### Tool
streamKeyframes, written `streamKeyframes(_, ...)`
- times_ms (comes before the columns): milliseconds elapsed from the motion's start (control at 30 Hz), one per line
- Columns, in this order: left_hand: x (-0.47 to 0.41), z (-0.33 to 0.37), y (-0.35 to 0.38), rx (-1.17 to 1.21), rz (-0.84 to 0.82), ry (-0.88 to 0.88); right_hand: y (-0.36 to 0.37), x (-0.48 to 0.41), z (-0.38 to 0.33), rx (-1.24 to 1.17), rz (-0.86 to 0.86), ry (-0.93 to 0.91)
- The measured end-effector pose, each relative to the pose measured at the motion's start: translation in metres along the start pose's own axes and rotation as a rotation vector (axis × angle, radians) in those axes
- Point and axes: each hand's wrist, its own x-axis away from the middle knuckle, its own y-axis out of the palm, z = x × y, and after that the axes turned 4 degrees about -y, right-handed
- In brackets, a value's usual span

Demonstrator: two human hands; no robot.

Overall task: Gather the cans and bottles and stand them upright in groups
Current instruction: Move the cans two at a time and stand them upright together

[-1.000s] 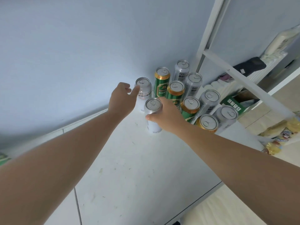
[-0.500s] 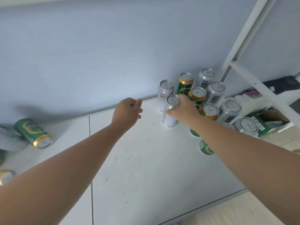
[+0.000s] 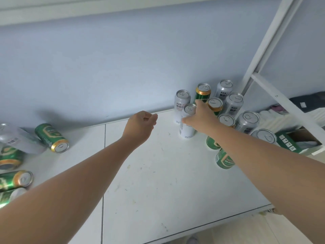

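Note:
Several upright cans, silver and green, stand grouped against the blue wall at the right. My right hand grips the front silver can, which stands on the white surface beside another silver can. A green can stands just behind my fingers. My left hand hovers to the left of the group with fingers curled loosely and nothing in it. At the far left several cans lie on their sides, among them a green can and a silver can.
A white metal frame slants up at the right, with clothes and a green box behind it. The white surface ends at a front edge near the bottom right. A seam runs down the surface at the left.
The view has swung left and brought the lying cans into sight. My left hand has drawn back from the silver can at the wall and curled. My right hand stays on the front silver can.

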Motion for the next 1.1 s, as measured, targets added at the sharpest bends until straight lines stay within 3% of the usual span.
streamKeyframes(433,0.038,0.02,-0.025,-0.05,0.017,0.097,-0.023,0.034,-0.034,0.034,0.038,-0.304)
streamKeyframes(767,0.08,-0.017,-0.073,-0.031,0.219,0.003,0.024,0.06,-0.079,0.036,-0.207,-0.451)
streamKeyframes(1100,0.107,-0.083,-0.129,-0.014,0.279,-0.09,0.096,0.075,-0.131,0.038,-0.377,-0.49)
